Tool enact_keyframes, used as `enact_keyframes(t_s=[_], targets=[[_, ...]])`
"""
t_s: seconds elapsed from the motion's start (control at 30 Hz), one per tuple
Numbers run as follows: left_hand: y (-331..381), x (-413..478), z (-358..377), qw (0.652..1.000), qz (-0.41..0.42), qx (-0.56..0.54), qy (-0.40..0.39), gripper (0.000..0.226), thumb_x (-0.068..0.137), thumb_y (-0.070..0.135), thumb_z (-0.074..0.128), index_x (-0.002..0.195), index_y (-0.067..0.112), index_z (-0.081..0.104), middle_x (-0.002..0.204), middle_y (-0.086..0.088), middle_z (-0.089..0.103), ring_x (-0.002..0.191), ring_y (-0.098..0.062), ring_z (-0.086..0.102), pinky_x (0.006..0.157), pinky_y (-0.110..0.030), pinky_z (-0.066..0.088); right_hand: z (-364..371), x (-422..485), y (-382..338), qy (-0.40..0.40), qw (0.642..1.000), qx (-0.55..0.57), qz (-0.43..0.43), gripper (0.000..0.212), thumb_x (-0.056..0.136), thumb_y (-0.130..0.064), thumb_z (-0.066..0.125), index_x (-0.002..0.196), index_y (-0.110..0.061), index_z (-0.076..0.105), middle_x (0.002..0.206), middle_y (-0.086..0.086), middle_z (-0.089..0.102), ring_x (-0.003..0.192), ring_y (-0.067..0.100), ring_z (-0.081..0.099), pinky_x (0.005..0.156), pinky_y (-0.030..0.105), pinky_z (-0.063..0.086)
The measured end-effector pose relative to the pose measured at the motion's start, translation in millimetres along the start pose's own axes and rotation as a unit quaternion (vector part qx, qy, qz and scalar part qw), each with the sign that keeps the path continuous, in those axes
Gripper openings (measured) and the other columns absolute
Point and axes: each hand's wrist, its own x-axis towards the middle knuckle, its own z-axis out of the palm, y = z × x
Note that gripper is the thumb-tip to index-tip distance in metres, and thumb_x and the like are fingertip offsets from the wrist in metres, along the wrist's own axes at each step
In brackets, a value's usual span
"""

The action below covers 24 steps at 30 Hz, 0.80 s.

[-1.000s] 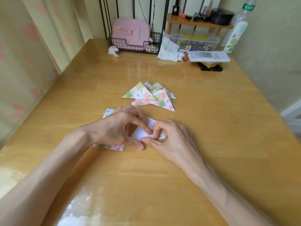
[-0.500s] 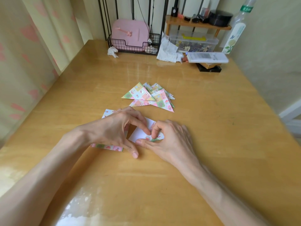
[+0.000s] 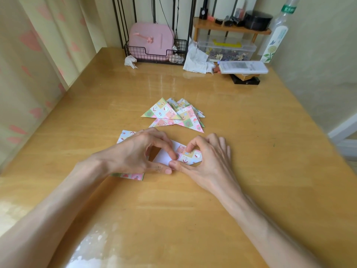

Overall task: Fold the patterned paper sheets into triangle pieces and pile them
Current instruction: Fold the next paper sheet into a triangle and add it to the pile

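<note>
Folding: one patterned sheet (image 3: 190,156) lies flat on the table (image 3: 251,151) between both hands, part turned over so its white underside faces up on the left and the printed side on the right.
Left hand (image 3: 135,153): curled over the sheet's left part, index tip and thumb tip pinching down on the paper; the other fingers arch above it.
Right hand (image 3: 208,159): grasping the printed flap, index tip on top, thumb at the near edge, thumb tip touching the left thumb.
Unfolded sheets (image 3: 125,135): flat stack just left of the worked sheet, mostly hidden under the left hand and wrist; a far corner and the near edge show.
Triangle pile (image 3: 173,115): several folded triangles overlapping loosely, just beyond the hands, apart from them.
Far table edge: wire basket (image 3: 154,55) holding a pink case (image 3: 150,39), crumpled tissue (image 3: 195,59), clear plastic box (image 3: 226,49), tall bottle (image 3: 276,39).
Left side: curtain (image 3: 29,74) with pink shapes.
</note>
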Motion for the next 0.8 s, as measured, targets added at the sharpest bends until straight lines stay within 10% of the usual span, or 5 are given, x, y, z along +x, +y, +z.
enact_keyframes(t_s=[0.23, 0.8], targets=[[2, 4, 7, 0.999, -0.001, 0.007, 0.039, 0.027, 0.072, 0.051, 0.087, 0.095, 0.041, 0.076, 0.105, 0.022, 0.062, 0.109, -0.002, 0.051, 0.081, -0.005, 0.034, -7, 3, 8, 0.002, 1.0, -0.023, 0.008, 0.094, 0.056, -0.089, 0.068, 0.137, -0.043, 0.049, 0.135, -0.011, 0.036, 0.133, 0.014, 0.031, 0.107, 0.036, 0.026], [0, 5, 12, 0.998, 0.02, 0.042, 0.042, 0.022, 0.084, 0.05, 0.077, 0.105, 0.043, 0.072, 0.107, 0.022, 0.058, 0.113, -0.007, 0.048, 0.095, -0.017, 0.037, -13, 10, 25, 0.013, 0.998, -0.025, 0.05, 0.109, 0.053, -0.087, 0.068, 0.148, -0.042, 0.038, 0.144, -0.006, 0.032, 0.141, 0.016, 0.025, 0.112, 0.036, 0.019]])
